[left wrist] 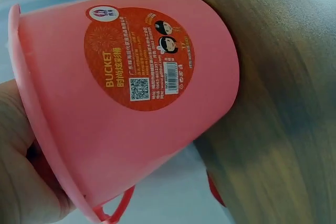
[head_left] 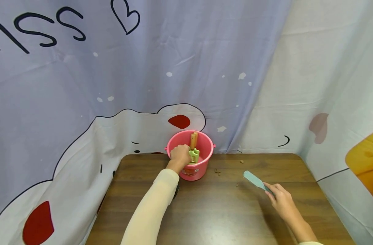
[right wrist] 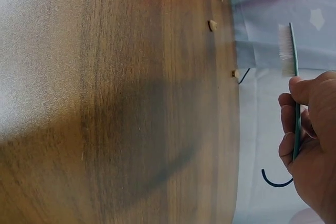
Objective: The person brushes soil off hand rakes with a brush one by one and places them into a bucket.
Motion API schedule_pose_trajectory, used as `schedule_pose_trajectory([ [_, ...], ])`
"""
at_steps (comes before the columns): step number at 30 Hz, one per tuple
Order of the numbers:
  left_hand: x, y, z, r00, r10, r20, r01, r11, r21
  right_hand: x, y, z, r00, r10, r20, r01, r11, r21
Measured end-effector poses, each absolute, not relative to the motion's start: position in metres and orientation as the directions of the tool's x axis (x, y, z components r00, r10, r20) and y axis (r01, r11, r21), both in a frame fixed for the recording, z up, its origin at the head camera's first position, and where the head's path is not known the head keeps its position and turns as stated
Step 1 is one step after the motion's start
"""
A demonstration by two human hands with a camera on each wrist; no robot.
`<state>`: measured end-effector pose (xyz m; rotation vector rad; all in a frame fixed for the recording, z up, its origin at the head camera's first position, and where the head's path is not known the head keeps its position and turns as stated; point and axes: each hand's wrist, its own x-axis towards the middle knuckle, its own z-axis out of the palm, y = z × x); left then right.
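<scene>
A pink bucket [head_left: 205, 166] stands upright near the table's back edge; its orange label [left wrist: 139, 59] shows in the left wrist view. Inside lean small green-headed tools [head_left: 194, 154] with wooden handles [head_left: 193, 140]. My left hand [head_left: 180, 157] reaches over the bucket's near rim, right beside these tools. Its fingers are hidden inside the bucket, so I cannot tell what they hold. My right hand [head_left: 281, 199] grips a small brush [right wrist: 293, 51] by its teal handle, with pale bristles showing in the right wrist view. The brush is held above the table's right side.
Small brown crumbs [head_left: 217, 171] lie on the wooden table [head_left: 211, 211] to the right of the bucket, with another bit [head_left: 242, 161] near the back edge. A printed curtain [head_left: 186, 68] hangs directly behind the table and along its sides.
</scene>
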<state>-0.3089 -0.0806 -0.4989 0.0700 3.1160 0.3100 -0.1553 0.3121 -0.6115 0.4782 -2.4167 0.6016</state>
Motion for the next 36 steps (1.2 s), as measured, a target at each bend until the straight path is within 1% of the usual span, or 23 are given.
schedule_pose_trajectory([
  [8, -0.314, -0.081, -0.504, -1.000, 0.014, 0.005, 0.015, 0.972, 0.236, -0.157, 0.312, -0.612, -0.757, -0.192, 0.624, -0.461, 0.834, -0.303],
  [18, -0.319, -0.080, -0.508, -0.999, -0.005, 0.034, 0.002, 0.973, 0.229, -0.157, 0.313, -0.614, -0.763, -0.177, 0.622, -0.448, 0.838, -0.311],
  [24, -0.319, -0.079, -0.508, -0.999, -0.009, 0.032, -0.001, 0.966, 0.260, -0.156, 0.313, -0.614, -0.760, -0.183, 0.624, -0.458, 0.832, -0.313],
  [36, -0.324, -0.079, -0.512, -0.999, -0.005, 0.047, 0.010, 0.948, 0.319, -0.153, 0.313, -0.616, -0.779, -0.183, 0.600, -0.448, 0.832, -0.328],
])
